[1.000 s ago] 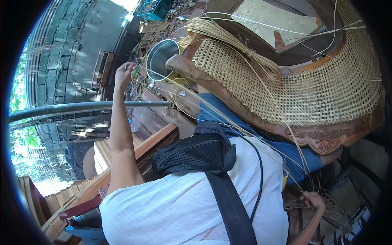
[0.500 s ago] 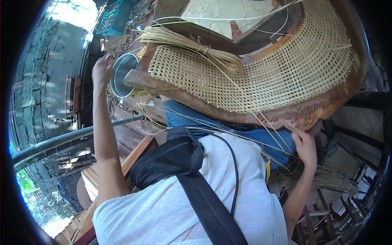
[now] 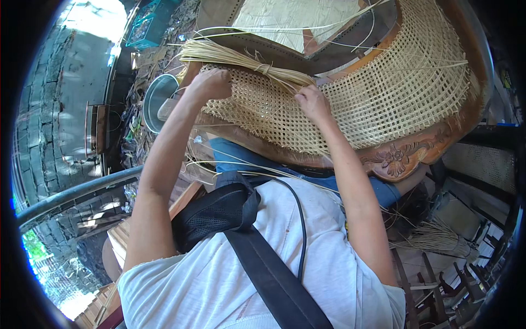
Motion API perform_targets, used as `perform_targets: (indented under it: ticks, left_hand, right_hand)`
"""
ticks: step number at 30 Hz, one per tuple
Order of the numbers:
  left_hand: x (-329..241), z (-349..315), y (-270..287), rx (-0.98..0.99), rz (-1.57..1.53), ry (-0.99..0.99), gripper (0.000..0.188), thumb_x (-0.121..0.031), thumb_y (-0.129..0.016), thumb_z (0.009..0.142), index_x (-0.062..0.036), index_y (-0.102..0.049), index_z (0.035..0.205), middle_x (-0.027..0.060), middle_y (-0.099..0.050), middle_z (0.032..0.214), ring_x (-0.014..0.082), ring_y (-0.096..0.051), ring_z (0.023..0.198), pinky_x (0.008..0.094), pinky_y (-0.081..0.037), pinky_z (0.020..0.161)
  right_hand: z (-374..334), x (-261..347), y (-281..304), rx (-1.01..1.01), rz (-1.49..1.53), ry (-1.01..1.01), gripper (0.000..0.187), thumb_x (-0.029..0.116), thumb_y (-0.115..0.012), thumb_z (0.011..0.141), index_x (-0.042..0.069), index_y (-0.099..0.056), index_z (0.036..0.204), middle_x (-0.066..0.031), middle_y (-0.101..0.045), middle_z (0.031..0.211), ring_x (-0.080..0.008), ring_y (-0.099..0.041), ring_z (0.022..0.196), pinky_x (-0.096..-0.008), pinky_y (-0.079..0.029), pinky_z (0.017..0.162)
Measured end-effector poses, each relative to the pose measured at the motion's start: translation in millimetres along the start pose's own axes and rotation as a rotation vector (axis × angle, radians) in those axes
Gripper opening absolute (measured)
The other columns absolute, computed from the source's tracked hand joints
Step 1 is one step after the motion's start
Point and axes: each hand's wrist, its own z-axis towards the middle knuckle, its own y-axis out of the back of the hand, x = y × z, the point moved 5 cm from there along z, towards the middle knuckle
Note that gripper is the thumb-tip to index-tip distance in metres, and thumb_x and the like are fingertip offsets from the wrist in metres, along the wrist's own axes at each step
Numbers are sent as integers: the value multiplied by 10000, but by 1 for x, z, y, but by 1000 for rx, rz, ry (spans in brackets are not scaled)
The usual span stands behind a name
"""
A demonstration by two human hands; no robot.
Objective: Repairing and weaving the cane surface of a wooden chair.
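A curved wooden chair frame with carved edging lies across my lap, with a woven cane panel over it. On the panel's upper left lies a tied bundle of cane strands. My left hand is closed in a fist over the panel's left end, just below the bundle; whatever it holds is hidden. At the bundle's right end, my right hand pinches with thumb and fingers at a thin cane strand running off the bundle. Long loose strands trail over my blue-clad lap.
A metal bucket stands by the frame's left end. A metal pipe runs along the left, and a teal crate sits at the far left. More cane lies at the lower right, near wooden pieces.
My left hand has come right from beside the bucket to over the panel. My right hand has risen from the carved lower edge to the bundle's right end. The frame has shifted slightly left.
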Motion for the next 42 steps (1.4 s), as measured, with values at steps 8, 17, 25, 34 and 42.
perform_targets:
  ticks: [8, 17, 25, 34, 42]
  left_hand:
    - [-55, -16, 18, -258, -232, -218, 311, -289, -720, 784, -83, -696, 1015, 161, -693, 874, 346, -682, 862, 456, -537, 798]
    - [-171, 60, -11, -330, -405, -327, 441, -319, -700, 865, -86, -474, 1164, 228, -649, 1053, 388, -648, 983, 495, -520, 778]
    - [-180, 76, 11, -452, -417, -552, 263, -298, -665, 910, -71, -675, 1042, 147, -675, 1008, 312, -681, 939, 434, -535, 789]
    - [-310, -77, 151, -164, -1160, -1088, 184, -186, -762, 880, -21, -735, 958, 32, -709, 792, 49, -578, 604, 221, -465, 527]
    - [-415, -213, 295, -117, -1456, -1686, 212, -243, -747, 870, -32, -735, 887, 15, -666, 682, 54, -563, 576, 221, -437, 506]
  right_hand:
    - [-136, -43, 128, -52, 1039, -316, 147, 133, -574, 975, 28, -655, 1039, -57, -667, 921, -61, -498, 516, -197, -401, 449]
    - [-347, -83, 347, -492, 973, -297, 198, 251, -574, 932, 70, -578, 1013, -61, -629, 923, -137, -624, 711, -280, -521, 538]
    - [-761, -205, 676, -1218, 1100, -23, 328, 74, -496, 896, -157, -561, 1119, -246, -596, 1262, -310, -557, 1229, -440, -507, 982]
    - [-908, -202, 668, -1900, 627, -245, 310, 114, -518, 924, -145, -588, 1079, -257, -653, 1064, -386, -633, 1020, -522, -496, 995]
    - [-573, -65, 542, -1459, -43, -630, 403, 265, -607, 971, 44, -550, 1304, -157, -616, 1201, -208, -686, 816, -296, -567, 666]
